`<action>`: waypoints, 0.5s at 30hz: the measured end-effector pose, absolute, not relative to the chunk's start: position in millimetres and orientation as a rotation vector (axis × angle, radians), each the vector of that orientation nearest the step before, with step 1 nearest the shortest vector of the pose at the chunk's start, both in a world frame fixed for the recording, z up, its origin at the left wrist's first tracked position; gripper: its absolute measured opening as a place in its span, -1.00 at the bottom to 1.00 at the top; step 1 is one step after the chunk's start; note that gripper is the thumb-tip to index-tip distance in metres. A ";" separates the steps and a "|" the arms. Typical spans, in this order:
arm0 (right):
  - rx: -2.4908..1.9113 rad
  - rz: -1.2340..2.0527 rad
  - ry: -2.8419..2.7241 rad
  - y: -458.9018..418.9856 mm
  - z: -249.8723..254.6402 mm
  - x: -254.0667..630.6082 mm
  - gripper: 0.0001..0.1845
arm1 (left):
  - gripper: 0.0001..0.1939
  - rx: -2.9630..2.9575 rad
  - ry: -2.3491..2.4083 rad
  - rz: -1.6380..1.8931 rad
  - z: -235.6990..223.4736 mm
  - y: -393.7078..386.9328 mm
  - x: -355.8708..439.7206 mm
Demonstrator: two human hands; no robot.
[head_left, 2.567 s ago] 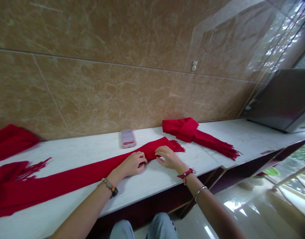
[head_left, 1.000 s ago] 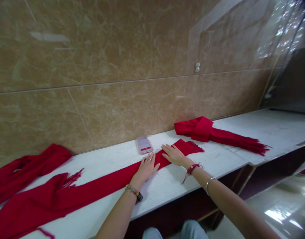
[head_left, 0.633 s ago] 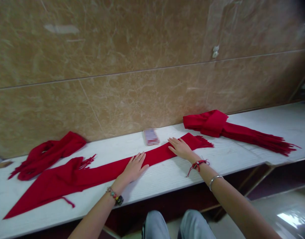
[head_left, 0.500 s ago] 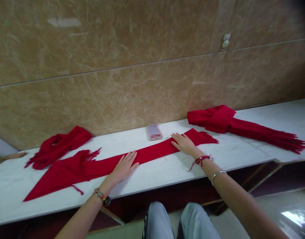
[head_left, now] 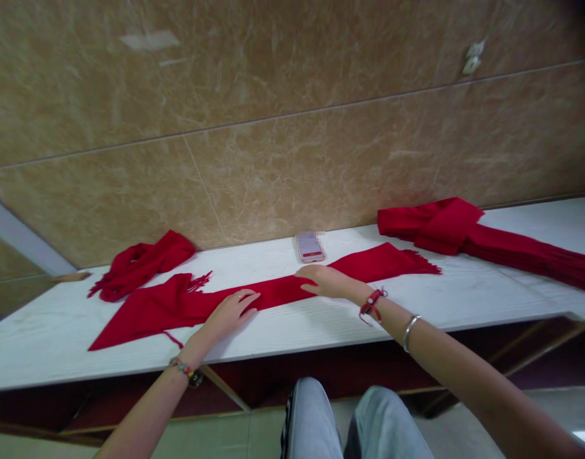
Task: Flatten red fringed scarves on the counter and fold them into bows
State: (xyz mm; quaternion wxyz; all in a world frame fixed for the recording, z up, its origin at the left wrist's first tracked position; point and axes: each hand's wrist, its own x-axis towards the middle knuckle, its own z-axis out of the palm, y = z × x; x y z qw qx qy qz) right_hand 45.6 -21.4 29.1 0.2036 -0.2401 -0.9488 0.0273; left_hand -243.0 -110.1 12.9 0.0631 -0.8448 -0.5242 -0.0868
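A long red scarf (head_left: 278, 292) lies lengthwise on the white countertop, a narrow flat strip with fringe at its right end. Its left part spreads into a wider, loosely folded corner. My left hand (head_left: 229, 313) rests on the strip near that wider part, fingers extended and apart. Farther right, my right hand (head_left: 327, 282) is over the middle of the strip, its fingers loosely bent and pointing left, the thumb apart. Neither hand is gripping the cloth.
A second red scarf (head_left: 149, 262) lies bunched at the back left. Another folded red scarf (head_left: 445, 223) with a long tail lies at the back right. A phone (head_left: 310, 247) sits by the tiled wall (head_left: 273, 166). Open shelves (head_left: 321, 366) run beneath the counter.
The view has swung left. Both hands, with curled fingers near the fringed end at first, have flattened out and moved left along the scarf. The right hand has come closer to the left.
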 end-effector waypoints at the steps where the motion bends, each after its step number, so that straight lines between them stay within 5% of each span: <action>1: -0.557 0.120 -2.696 -25.3 29.8 31.9 -0.64 | -0.61 -2.567 -1.563 -0.275 13.6 -110.0 -251.8; 15: -0.204 -0.023 -2.725 -25.9 7.4 -9.6 -0.70 | -0.70 -2.476 -1.613 -0.416 9.9 -124.3 -292.1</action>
